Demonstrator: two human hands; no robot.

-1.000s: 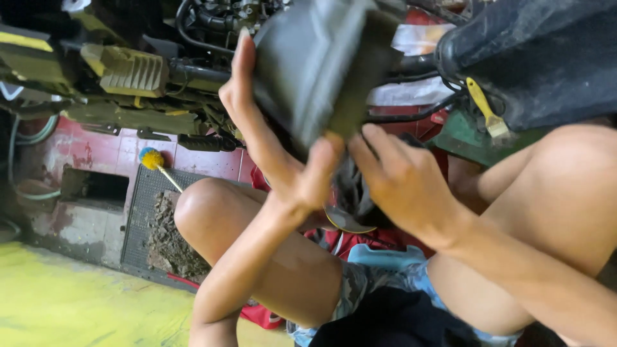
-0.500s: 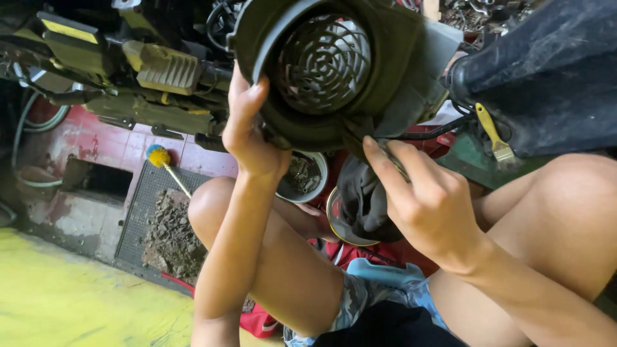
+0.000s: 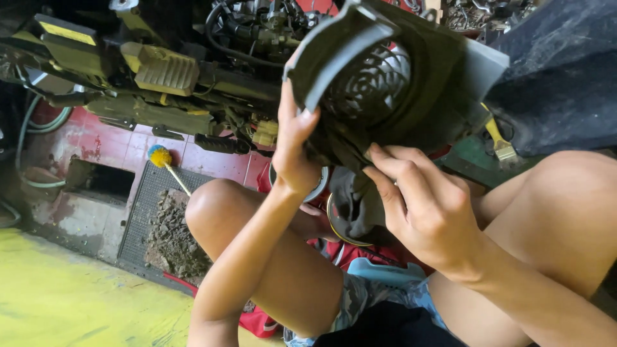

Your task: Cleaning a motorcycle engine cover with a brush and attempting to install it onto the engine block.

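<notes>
Red tiled floor (image 3: 128, 148), yellow painted strip (image 3: 58, 302), metal drain grate (image 3: 144, 205), daylight.

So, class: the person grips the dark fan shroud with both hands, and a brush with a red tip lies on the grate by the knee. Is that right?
Not quite. The head view shows the brush on the grate with a yellow and blue tip, not red. The rest holds: the left hand and right hand both grip the dark fan shroud.
</notes>
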